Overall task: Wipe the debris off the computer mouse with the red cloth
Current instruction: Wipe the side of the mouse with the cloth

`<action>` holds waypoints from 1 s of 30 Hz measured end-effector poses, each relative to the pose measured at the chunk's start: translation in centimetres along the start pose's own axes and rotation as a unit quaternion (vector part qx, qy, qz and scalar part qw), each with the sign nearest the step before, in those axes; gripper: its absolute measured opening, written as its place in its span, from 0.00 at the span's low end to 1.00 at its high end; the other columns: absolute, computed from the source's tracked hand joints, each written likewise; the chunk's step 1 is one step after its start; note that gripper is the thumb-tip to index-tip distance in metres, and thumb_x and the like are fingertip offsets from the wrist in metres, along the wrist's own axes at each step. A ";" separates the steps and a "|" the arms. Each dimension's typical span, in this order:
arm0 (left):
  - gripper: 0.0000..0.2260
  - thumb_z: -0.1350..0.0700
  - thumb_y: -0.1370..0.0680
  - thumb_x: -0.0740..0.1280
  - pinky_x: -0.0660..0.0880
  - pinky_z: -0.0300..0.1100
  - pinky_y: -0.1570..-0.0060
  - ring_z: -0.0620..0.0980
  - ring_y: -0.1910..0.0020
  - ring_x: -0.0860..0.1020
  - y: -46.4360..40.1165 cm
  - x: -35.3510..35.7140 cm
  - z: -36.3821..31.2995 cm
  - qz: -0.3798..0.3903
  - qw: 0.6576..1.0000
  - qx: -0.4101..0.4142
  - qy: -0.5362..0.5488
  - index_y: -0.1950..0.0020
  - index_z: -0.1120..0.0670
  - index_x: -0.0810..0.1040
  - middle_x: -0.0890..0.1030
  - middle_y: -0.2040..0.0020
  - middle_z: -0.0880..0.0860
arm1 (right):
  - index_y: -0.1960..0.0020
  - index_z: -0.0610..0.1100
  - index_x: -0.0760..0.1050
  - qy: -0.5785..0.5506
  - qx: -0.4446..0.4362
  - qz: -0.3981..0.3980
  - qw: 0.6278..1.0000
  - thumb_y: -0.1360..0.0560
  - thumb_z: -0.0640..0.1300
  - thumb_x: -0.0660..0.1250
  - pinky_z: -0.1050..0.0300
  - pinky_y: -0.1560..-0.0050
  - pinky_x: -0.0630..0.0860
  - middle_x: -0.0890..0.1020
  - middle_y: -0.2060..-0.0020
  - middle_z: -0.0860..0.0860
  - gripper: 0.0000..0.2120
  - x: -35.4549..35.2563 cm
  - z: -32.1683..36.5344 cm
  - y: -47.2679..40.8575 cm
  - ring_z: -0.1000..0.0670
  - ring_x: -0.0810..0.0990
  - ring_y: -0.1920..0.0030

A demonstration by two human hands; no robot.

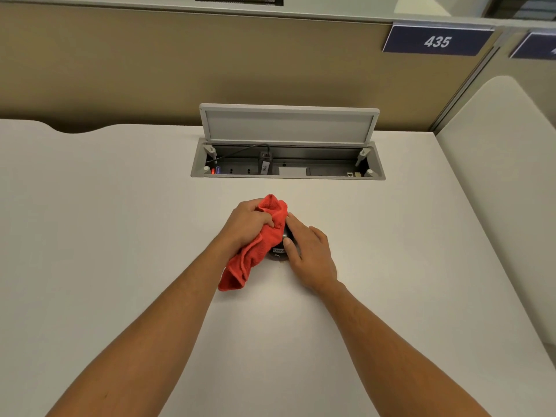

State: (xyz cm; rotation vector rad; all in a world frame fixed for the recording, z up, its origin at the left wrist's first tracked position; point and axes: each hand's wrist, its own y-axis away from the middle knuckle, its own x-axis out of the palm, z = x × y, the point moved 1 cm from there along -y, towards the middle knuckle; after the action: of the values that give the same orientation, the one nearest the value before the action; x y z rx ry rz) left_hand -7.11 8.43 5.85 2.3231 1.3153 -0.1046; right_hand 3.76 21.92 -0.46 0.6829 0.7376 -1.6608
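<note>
Left grip [249, 219] around red cloth [255, 251], seemingly tight.

On the plain off-white bench [120, 236], the left hand [248, 222] is gripping a crumpled red terry cloth [255, 251] and pressing it over the left side and top of a dark grey computer mouse [278, 252], whose loose tail is trailing down onto the surface. The right hand [310, 254] is bracing the mouse from the right, thumb lying beside its white label. Behind them, a grey metal cable box [288, 173] recessed in the bench is standing open, lid tilted up, a black plug sitting inside.
</note>
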 end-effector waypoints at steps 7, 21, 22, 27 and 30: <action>0.10 0.61 0.28 0.68 0.73 0.41 0.60 0.50 0.56 0.78 -0.7 -1.3 -0.9 -0.045 0.988 0.032 -0.145 0.49 0.52 0.82 0.81 0.54 0.50 | 0.25 0.50 0.64 0.004 0.007 -0.016 1.000 0.20 0.53 0.50 0.55 0.28 0.56 0.69 0.27 0.54 0.24 0.0 0.0 0.2 0.54 0.68 0.32; 0.10 0.59 0.24 0.66 0.72 0.42 0.54 0.54 0.51 0.77 -0.8 -0.7 -1.6 -0.031 0.956 0.074 -0.283 0.44 0.56 0.81 0.80 0.47 0.54 | 0.25 0.50 0.63 0.010 0.005 -0.013 1.000 0.20 0.51 0.52 0.56 0.28 0.55 0.68 0.27 0.54 0.24 -0.1 0.0 0.2 0.54 0.67 0.31; 0.11 0.60 0.25 0.66 0.72 0.41 0.55 0.53 0.52 0.77 -0.7 -0.7 -1.5 -0.023 0.964 0.076 -0.255 0.44 0.55 0.81 0.80 0.48 0.53 | 0.25 0.50 0.63 0.008 0.005 -0.011 1.000 0.20 0.51 0.52 0.55 0.27 0.55 0.68 0.27 0.55 0.24 -0.1 0.0 0.2 0.54 0.67 0.31; 0.10 0.59 0.25 0.66 0.70 0.36 0.60 0.43 0.56 0.75 -0.2 -0.4 -1.1 0.023 0.971 0.079 -0.223 0.47 0.47 0.80 0.78 0.53 0.46 | 0.25 0.52 0.61 0.000 0.002 -0.005 1.000 0.20 0.50 0.52 0.51 0.28 0.56 0.67 0.26 0.57 0.24 -0.2 0.1 0.1 0.55 0.67 0.31; 0.05 0.58 0.24 0.65 0.69 0.38 0.62 0.46 0.59 0.75 -0.3 -0.6 -1.4 0.012 0.958 0.067 -0.279 0.52 0.49 0.79 0.78 0.54 0.49 | 0.25 0.50 0.63 0.011 0.004 -0.009 1.000 0.20 0.51 0.51 0.54 0.28 0.56 0.67 0.26 0.55 0.24 -0.1 0.1 0.2 0.55 0.67 0.31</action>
State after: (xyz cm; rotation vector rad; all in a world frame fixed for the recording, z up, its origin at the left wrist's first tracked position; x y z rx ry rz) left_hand -7.92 8.69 7.18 2.1781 1.0103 -0.7999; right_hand 3.95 21.90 -0.34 0.7020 0.7554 -1.6761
